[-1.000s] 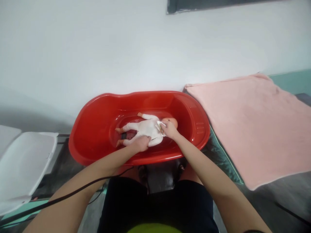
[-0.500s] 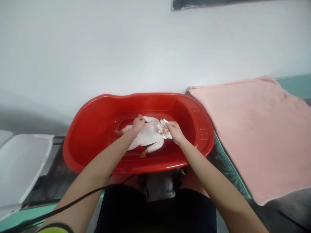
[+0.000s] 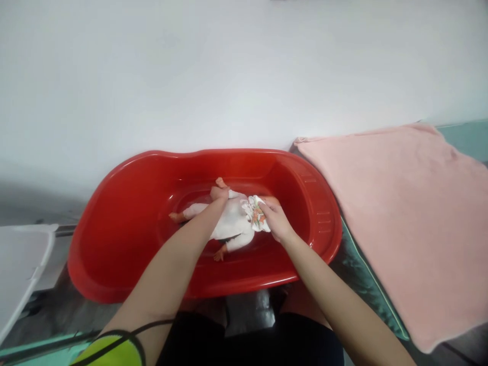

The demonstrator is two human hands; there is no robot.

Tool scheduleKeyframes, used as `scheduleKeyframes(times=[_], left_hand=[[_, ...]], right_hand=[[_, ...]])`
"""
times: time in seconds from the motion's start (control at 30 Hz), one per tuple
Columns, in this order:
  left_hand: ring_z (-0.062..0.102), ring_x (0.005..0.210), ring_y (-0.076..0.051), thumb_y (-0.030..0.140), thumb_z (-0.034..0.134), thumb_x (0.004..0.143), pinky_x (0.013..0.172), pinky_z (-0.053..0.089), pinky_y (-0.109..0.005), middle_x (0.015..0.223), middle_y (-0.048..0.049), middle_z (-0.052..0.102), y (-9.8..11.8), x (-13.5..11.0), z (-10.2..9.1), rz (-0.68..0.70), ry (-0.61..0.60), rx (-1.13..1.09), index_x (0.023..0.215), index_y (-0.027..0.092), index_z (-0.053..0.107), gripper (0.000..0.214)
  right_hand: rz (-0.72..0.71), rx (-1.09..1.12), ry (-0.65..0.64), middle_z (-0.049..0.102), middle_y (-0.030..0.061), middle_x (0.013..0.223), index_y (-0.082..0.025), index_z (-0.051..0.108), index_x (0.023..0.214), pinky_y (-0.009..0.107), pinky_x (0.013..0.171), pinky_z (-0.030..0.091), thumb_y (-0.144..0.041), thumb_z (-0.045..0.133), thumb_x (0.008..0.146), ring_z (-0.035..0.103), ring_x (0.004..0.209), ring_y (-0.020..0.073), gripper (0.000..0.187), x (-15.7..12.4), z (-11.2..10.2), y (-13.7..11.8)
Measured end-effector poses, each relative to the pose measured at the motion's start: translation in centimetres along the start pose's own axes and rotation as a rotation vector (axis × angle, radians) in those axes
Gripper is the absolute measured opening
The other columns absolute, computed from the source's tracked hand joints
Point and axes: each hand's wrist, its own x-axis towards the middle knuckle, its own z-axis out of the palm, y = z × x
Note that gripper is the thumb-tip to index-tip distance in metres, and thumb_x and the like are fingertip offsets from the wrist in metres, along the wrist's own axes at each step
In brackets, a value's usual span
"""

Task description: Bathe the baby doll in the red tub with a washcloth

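Note:
A baby doll (image 3: pixel 232 218) in a white long-sleeved outfit lies in a red baby bathtub (image 3: pixel 110 229). Its legs point left, and its head end is at the right, mostly hidden by cloth and my hand. My left hand (image 3: pixel 220 193) is closed around the doll's far forearm, with the doll's small hand sticking out above it. Between the fingers of my right hand (image 3: pixel 275 218) is a white cloth (image 3: pixel 256 213) with an orange and green print, bunched at the doll's neck and face. The doll's near arm rests loose, stretched toward me.
A pink towel (image 3: pixel 400 218) covers a green padded surface (image 3: pixel 366 274) right of the tub. At the left edge stands a white plastic basin (image 3: pixel 23 269). A black cable (image 3: pixel 152 324) crosses my left forearm near a lime-green round object (image 3: pixel 110 353). The wall rises behind the tub.
The view has tilted down and closer. My left hand has slid slightly along the doll's far arm, and the printed cloth has shifted a little over its neck, still in my right hand.

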Motion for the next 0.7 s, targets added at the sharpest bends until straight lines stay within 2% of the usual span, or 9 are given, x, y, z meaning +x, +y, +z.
scheduleKeyframes(times=[0.07,0.17,0.23,0.33,0.43,0.5,0.6,0.7], left_hand=[[0.08,0.11,-0.041,0.034,0.086,0.093,0.093,0.059,-0.048,0.115,-0.0247,0.081,0.7,-1.0,0.1,-0.043,0.066,-0.023,0.114,0.017,0.07,0.032],[0.079,0.112,-0.033,0.031,0.085,0.095,0.1,0.06,-0.042,0.118,-0.0155,0.082,1.6,-2.9,-0.5,0.23,0.016,-0.151,0.123,0.019,0.071,0.033],[0.079,0.107,-0.03,0.031,0.08,0.098,0.099,0.061,-0.04,0.114,-0.0108,0.083,2.1,-4.0,-1.2,0.36,-0.04,-0.201,0.125,0.02,0.073,0.03],[0.078,0.104,-0.027,0.027,0.073,0.101,0.099,0.061,-0.04,0.112,-0.0082,0.082,3.1,-5.6,-1.6,0.485,-0.151,-0.237,0.12,0.02,0.074,0.021],[0.077,0.097,-0.028,0.019,0.064,0.103,0.092,0.061,-0.04,0.102,-0.0095,0.08,3.9,-7.0,-1.4,0.531,-0.16,-0.225,0.103,0.02,0.072,0.008],[0.076,0.097,-0.029,0.013,0.062,0.101,0.09,0.061,-0.041,0.102,-0.0106,0.079,4.3,-7.8,-1.0,0.531,-0.131,-0.224,0.103,0.019,0.071,0.011],[0.076,0.099,-0.029,0.007,0.069,0.093,0.091,0.061,-0.041,0.107,-0.0104,0.079,4.5,-8.7,-0.8,0.54,-0.154,-0.218,0.11,0.018,0.071,0.02],[0.074,0.095,-0.028,0.013,0.074,0.096,0.09,0.061,-0.041,0.103,-0.009,0.079,4.4,-9.3,-1.1,0.562,-0.176,-0.152,0.105,0.019,0.072,0.011]], right_hand=[[-0.058,-0.117,0.112,0.08,0.0104,0.097,-0.019,0.075,0.097,0.034,0.079,0.06,-0.066,0.069,0.095,0.075,0.09,0.0277,0.048,0.6,-0.1,-0.2],[-0.156,-0.368,0.285,0.079,0.0101,0.096,-0.019,0.076,0.099,0.035,0.082,0.06,-0.061,0.052,0.107,0.074,0.093,0.0283,0.049,2.2,0.6,-1.3],[-0.277,-0.491,0.342,0.081,0.0122,0.11,-0.019,0.079,0.113,0.038,0.096,0.06,-0.054,0.043,0.114,0.075,0.106,0.0285,0.05,3.5,1.9,-2.5],[-0.528,-0.659,0.33,0.07,0.0175,0.15,-0.017,0.075,0.14,0.04,0.121,0.05,-0.038,0.036,0.119,0.065,0.139,0.0277,0.05,5.4,4.5,-3.8],[-0.632,-0.888,0.209,0.054,0.0166,0.169,-0.017,0.072,0.148,0.037,0.125,0.047,-0.034,0.037,0.12,0.053,0.151,0.0269,0.048,6.9,6.7,-4.3],[-0.605,-1.058,0.161,0.057,0.0174,0.164,-0.016,0.076,0.141,0.037,0.119,0.05,-0.035,0.038,0.12,0.054,0.146,0.0293,0.047,7.8,7.3,-4.8],[-0.492,-1.25,0.14,0.07,0.0204,0.137,-0.013,0.08,0.123,0.038,0.105,0.052,-0.036,0.04,0.119,0.062,0.128,0.0321,0.047,9.0,7.2,-6.0],[-0.346,-1.244,0.119,0.076,0.0184,0.109,-0.013,0.081,0.104,0.033,0.09,0.051,-0.037,0.048,0.115,0.069,0.104,0.0287,0.042,10.6,6.3,-7.2]])
